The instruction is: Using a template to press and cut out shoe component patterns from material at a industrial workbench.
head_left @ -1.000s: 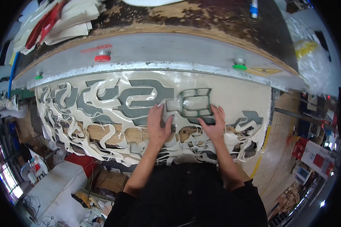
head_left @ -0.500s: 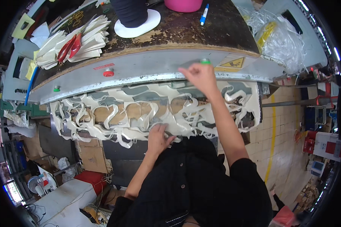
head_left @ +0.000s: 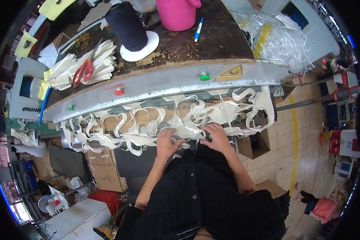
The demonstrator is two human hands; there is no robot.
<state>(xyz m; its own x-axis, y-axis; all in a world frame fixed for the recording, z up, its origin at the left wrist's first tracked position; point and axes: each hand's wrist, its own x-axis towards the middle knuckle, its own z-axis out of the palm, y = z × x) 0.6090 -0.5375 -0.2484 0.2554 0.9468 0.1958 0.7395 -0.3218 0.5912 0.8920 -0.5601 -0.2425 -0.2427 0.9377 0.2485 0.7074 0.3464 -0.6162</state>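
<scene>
A cream-white sheet (head_left: 179, 127), full of large cut-out holes and loose curling strips, lies along the long bed under the grey machine front (head_left: 164, 80). My left hand (head_left: 167, 143) rests on its near edge, left of the middle. Its fingers lie over the material and the thumb stands apart, pointing right. A short gap away, my right hand (head_left: 218, 138) touches the same edge with fingers curved over it and thumb apart, pointing left. Neither hand is closed around anything. On the machine front are a large green button (head_left: 205, 76) and a red button (head_left: 119, 92).
On the worn tabletop (head_left: 216, 48) stand a black thread cone (head_left: 126, 28) and a pink container (head_left: 177, 15), near a blue-white marker (head_left: 199, 30). Red-handled scissors (head_left: 84, 72) lie on white cut pieces (head_left: 104, 60). Clear plastic (head_left: 284, 48) is bundled at right. Another person (head_left: 322, 209) is at lower right.
My right hand has come down from the green button to the sheet's near edge, beside my left hand. My left hand stays at the sheet. The view has shifted slightly.
</scene>
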